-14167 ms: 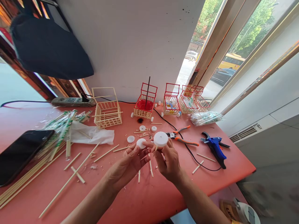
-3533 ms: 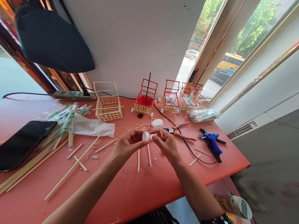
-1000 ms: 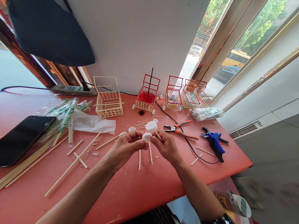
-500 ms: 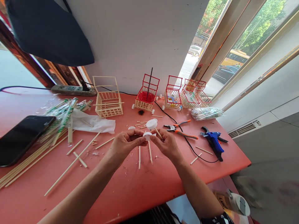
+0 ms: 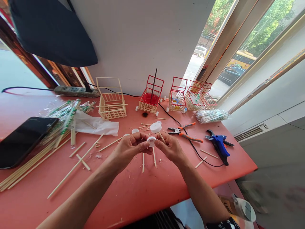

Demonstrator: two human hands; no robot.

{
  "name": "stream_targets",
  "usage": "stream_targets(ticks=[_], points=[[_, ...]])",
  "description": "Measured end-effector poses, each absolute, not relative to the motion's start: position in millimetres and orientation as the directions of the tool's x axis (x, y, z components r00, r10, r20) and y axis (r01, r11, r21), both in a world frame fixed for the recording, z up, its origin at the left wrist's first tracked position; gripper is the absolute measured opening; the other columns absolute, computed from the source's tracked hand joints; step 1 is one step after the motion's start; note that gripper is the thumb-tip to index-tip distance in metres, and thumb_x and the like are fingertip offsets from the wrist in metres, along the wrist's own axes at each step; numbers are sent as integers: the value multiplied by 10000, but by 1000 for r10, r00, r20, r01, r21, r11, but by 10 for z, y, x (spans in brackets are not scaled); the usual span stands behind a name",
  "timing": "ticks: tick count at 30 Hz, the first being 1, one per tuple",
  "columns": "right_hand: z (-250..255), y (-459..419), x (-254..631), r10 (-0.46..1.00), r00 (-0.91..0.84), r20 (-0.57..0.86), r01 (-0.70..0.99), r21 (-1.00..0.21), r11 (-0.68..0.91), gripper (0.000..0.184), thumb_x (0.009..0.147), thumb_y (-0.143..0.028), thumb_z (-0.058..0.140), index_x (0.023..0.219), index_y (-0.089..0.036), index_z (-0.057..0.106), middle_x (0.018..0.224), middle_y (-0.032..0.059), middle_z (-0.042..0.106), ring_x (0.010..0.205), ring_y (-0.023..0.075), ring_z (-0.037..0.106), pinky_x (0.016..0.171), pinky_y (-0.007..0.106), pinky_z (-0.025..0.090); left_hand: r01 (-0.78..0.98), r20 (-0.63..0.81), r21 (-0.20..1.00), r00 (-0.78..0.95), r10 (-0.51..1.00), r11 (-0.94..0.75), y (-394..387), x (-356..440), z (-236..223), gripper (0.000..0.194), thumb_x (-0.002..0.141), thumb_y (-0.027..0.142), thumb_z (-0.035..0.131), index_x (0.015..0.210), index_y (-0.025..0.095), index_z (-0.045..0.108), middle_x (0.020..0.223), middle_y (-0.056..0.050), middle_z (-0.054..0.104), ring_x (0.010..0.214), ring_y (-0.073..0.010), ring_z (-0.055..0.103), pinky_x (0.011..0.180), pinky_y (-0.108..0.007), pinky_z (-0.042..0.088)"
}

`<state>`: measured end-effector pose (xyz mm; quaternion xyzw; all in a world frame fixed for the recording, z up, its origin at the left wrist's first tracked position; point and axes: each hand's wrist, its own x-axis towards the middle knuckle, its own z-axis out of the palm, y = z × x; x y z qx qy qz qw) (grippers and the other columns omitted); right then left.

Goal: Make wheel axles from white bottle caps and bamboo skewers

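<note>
Between the fingertips of both hands is a small white bottle cap [image 5: 151, 141], its round face tilted toward me. My left hand [image 5: 133, 146] pinches its left edge; my right hand [image 5: 168, 144] grips it from the right. My right fingers also hold a short wooden stick [image 5: 163, 137] with a second white cap [image 5: 155, 127] on its upper end. Below the hands, two wooden sticks [image 5: 154, 157] lie on the red table [image 5: 147, 197]. Another white cap [image 5: 135, 130] lies just behind my left fingers.
Pliers with orange handles [image 5: 188, 135] and a blue glue gun [image 5: 218, 143] lie to the right. Along the wall stand a plain stick cart [image 5: 111, 106] and several red-trimmed ones [image 5: 148, 106]. A phone [image 5: 26, 140], wrapped chopsticks [image 5: 68, 117] and loose sticks are at left.
The cap between my fingers has turned, so its round face shows more toward me. Both hands stay in nearly the same place, and the whole view has shifted slightly.
</note>
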<state>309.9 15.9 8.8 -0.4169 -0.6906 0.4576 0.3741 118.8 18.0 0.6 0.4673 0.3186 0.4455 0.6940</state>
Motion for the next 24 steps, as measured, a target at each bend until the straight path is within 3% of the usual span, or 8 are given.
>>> stream_targets(ticks=[9, 13, 17, 24], points=[[83, 148, 3088, 922, -366, 129, 246, -942, 229, 418, 928, -587, 537, 855, -181, 602, 753, -9, 517, 693, 133, 458, 644, 251, 377, -334, -52, 919, 425, 904, 209, 189, 1181, -36, 214, 786, 354, 824, 882, 177, 749, 791, -6, 694, 724, -130, 677, 722, -260, 610], [42, 143, 3053, 965, -235, 119, 251, -951, 178, 349, 900, -531, 601, 863, -184, 604, 661, -46, 448, 598, 107, 372, 559, 229, 312, -376, -121, 887, 370, 921, 267, 196, 1218, -44, 258, 747, 364, 855, 877, 173, 738, 836, -8, 705, 743, -138, 699, 759, -274, 610], [37, 117, 3002, 984, -114, 135, 274, -948, 162, 286, 881, -467, 624, 866, -182, 616, 652, -49, 474, 600, 112, 402, 578, 237, 330, -435, -146, 854, 326, 934, 286, 181, 1267, -64, 313, 713, 352, 880, 918, 157, 745, 891, -39, 736, 794, -158, 715, 803, -289, 605], [14, 91, 2944, 988, -79, 132, 323, -934, 151, 311, 869, -496, 627, 871, -184, 625, 625, -58, 462, 592, 115, 410, 571, 232, 346, -431, -220, 850, 229, 948, 301, 152, 1336, -28, 381, 601, 359, 939, 815, 129, 723, 755, -11, 704, 676, -131, 679, 698, -266, 606]])
